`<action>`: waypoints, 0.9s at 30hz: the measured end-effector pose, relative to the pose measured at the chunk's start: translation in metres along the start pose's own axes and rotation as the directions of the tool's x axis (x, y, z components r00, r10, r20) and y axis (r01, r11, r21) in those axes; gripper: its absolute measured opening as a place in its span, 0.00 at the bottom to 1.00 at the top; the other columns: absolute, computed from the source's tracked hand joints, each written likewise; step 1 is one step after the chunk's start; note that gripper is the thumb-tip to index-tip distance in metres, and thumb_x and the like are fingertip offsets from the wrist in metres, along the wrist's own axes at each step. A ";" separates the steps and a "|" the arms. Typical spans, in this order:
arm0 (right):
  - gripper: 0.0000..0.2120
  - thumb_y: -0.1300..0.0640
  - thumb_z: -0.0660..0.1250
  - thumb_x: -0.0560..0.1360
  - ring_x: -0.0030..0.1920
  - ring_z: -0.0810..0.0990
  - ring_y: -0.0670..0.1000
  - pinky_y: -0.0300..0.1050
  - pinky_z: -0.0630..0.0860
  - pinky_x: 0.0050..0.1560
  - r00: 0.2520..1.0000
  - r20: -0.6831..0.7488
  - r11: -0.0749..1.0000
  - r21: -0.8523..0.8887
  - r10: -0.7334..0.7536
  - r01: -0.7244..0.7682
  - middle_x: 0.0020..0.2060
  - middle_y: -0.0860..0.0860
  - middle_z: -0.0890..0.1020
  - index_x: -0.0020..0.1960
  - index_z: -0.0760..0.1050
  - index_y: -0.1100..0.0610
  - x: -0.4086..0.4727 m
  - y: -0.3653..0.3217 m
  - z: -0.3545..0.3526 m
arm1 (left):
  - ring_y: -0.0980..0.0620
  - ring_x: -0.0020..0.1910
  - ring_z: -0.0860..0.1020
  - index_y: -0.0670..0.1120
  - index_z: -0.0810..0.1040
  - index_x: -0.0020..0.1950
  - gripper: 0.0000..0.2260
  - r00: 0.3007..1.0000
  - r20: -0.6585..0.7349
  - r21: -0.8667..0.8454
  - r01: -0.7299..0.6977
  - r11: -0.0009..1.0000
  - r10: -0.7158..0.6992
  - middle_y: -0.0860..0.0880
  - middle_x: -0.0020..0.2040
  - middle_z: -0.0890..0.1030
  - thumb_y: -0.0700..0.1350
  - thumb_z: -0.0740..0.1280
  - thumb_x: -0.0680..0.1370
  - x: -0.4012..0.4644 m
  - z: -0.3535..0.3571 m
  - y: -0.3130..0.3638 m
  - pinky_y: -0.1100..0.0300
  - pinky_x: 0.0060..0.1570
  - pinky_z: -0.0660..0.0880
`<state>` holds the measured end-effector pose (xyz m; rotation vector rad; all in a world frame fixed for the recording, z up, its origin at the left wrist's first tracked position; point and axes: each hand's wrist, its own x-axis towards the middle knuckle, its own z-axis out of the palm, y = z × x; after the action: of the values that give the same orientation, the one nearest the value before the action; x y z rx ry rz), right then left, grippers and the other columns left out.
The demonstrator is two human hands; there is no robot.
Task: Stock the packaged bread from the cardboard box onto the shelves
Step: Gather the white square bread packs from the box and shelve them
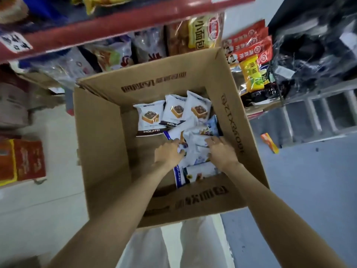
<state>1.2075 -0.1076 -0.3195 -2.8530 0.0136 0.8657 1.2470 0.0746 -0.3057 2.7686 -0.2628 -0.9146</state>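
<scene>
A large open cardboard box [100, 144] stands on the floor below me, with several white MOLAFEI bread packets [148, 118] lying in its bottom. Both my arms reach down into it. My left hand [168, 153] and my right hand [222, 151] grip a bunch of the white packets [195, 147] from either side, fingers curled into the pile. Three packets lie flat in a row at the far side of the box. Another packet [199, 172] lies nearer me, under my wrists.
A red-edged shelf [119, 22] with bagged bread [202, 33] runs above the box. Red and yellow snack bags [251, 53] hang at the right beside dark wrapped goods. Red cartons [25, 161] sit at the left. A small orange box [270, 143] lies on the grey floor.
</scene>
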 end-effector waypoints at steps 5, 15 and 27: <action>0.34 0.53 0.69 0.74 0.70 0.60 0.59 0.51 0.67 0.63 0.983 0.174 0.998 -0.014 -0.055 0.058 0.71 0.57 0.59 0.72 0.55 0.57 0.033 0.027 0.040 | 0.44 0.56 0.77 0.51 0.73 0.64 0.15 0.998 0.064 -0.101 -0.020 0.995 0.027 0.47 0.59 0.79 0.51 0.62 0.78 0.056 0.031 0.001 0.54 0.50 0.75; 0.33 0.51 0.69 0.73 0.64 0.70 0.59 0.53 0.68 0.57 0.980 0.190 0.995 0.091 -0.061 0.044 0.66 0.57 0.69 0.72 0.57 0.56 0.042 0.029 0.060 | 0.42 0.53 0.76 0.40 0.64 0.65 0.30 0.857 0.478 -0.007 -0.216 0.976 0.193 0.42 0.57 0.76 0.56 0.70 0.73 0.025 0.098 -0.001 0.53 0.46 0.72; 0.20 0.51 0.64 0.75 0.67 0.66 0.59 0.56 0.62 0.66 0.946 0.323 0.994 -0.098 -0.010 0.044 0.64 0.56 0.72 0.65 0.70 0.54 0.055 0.020 0.048 | 0.42 0.54 0.76 0.50 0.68 0.70 0.21 0.857 0.405 0.102 -0.388 0.916 0.318 0.42 0.57 0.76 0.52 0.65 0.78 0.025 0.090 -0.022 0.53 0.49 0.73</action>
<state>1.2259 -0.1175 -0.3923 -2.7583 -0.1131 1.3527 1.2154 0.0769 -0.3959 2.5320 -0.9320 -1.3717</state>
